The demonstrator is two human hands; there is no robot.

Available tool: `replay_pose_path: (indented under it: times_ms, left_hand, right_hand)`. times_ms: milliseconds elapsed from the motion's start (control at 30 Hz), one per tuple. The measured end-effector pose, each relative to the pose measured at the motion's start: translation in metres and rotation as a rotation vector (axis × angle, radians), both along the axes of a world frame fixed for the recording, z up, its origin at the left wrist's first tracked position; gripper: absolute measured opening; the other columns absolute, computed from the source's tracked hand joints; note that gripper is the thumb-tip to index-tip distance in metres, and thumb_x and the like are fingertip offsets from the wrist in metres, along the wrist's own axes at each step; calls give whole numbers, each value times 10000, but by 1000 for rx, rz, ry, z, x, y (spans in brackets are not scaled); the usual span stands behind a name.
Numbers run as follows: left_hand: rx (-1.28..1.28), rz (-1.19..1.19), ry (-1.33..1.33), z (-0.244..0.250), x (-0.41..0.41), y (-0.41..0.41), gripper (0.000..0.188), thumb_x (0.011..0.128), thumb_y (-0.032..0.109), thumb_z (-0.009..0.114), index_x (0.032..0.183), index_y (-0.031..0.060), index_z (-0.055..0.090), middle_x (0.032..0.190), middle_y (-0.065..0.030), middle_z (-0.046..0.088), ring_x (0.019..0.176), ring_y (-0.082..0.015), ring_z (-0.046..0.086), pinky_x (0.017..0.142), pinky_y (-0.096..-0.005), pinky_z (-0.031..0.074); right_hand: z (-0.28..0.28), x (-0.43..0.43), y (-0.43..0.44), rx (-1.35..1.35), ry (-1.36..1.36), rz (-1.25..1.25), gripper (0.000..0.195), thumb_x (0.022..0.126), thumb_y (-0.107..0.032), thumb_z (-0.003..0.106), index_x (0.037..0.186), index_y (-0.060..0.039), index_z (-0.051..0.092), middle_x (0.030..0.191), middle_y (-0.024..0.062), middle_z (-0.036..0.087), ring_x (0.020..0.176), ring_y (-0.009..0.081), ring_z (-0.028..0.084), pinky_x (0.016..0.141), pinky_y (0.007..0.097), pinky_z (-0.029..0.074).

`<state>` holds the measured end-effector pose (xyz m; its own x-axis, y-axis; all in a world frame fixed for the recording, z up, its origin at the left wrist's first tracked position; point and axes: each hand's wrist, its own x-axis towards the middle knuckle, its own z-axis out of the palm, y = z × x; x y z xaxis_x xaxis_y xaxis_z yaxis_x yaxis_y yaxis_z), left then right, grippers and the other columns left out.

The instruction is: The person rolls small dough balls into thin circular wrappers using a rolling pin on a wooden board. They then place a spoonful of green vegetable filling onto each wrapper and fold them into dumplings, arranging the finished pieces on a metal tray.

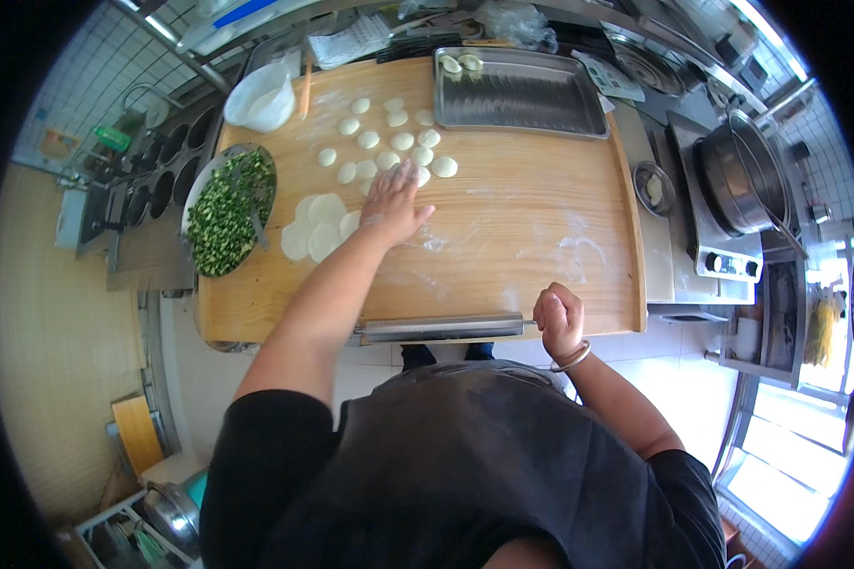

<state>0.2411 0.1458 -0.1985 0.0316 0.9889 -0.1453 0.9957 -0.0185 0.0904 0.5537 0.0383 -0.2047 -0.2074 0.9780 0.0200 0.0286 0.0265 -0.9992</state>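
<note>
My left hand (394, 203) reaches palm down over the wooden board, thumb apart from the fingers. Its fingertips are over small flattened dough rounds (401, 141), and whether they touch one is hidden. Just left of that wrist lie several thin rolled wrappers (312, 226), overlapping. At the board's near edge my right hand (561, 320) is closed around the right handle of a stainless steel rolling pin (444, 328). The pin's left end passes close to my left forearm.
A bowl of chopped green filling (229, 213) with a spoon stands at left, behind it a white tub (260, 98). A metal tray (519, 91) at the back holds a few dumplings (461, 63). At right are a small metal bowl (653, 188) and a pot (741, 174) on a cooktop.
</note>
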Motion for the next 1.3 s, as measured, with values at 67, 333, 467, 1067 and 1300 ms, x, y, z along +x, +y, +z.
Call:
replay_pose_path:
  times_ms: [67,333,467,1067,1300]
  left_hand:
    - [-19,12,-58,-5,25,5,779,884,527,367,1428,43,90,1498,-118,101,1383,-246,105,1126,-381,84]
    - [-216,-454,13,5,34,-100,781,873,517,389,1430,53,101,1504,-111,76,1391,-238,47,1127,-395,40]
    - [-15,-646,-203,-14,68,-84,733,886,485,392,1430,73,125,1499,-96,108,1386,-228,83,1128,-391,49]
    - [-310,-88,-523,9,84,-37,158,815,171,544,912,108,650,896,-130,631,856,-303,600,734,-397,473]
    - [-543,-19,-474,2,89,-43,160,771,174,617,896,80,646,881,-122,651,826,-272,613,722,-369,469]
  right_hand:
    - [9,-5,8,46,35,24,311,899,-190,407,620,-54,422,523,12,436,467,75,382,441,232,316]
    - [1,16,-23,-42,37,90,299,883,-205,447,641,-30,465,552,11,456,524,86,393,478,250,331]
    - [5,7,-3,-43,-28,81,280,874,-185,451,650,-18,465,552,37,440,533,113,400,494,272,340]
    - [37,-58,90,219,-53,11,336,911,-158,382,592,-56,407,508,8,425,461,79,374,420,249,314]
    - [30,-37,59,32,-74,-27,273,863,-129,446,624,3,439,499,88,389,471,145,347,454,312,319]
